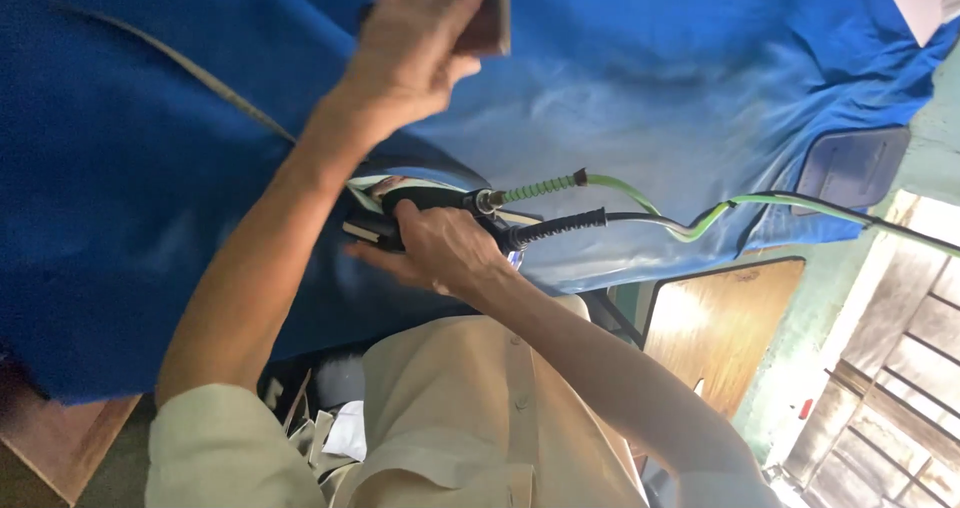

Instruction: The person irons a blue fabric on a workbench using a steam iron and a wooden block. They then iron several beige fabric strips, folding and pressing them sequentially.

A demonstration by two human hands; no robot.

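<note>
The right hand (445,253) wraps its grip around the black handle of an electric iron (400,213) on blue cloth (650,88); beyond the iron, the left hand (415,43) pinches a small dark block (487,23).

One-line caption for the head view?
Right hand grips an iron's black handle on blue fabric; left hand holds a small dark block above.

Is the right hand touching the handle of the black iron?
Touching. The head view shows the right hand wrapped around the black iron handle on the blue cloth, with no gap visible between fingers and handle.
</note>
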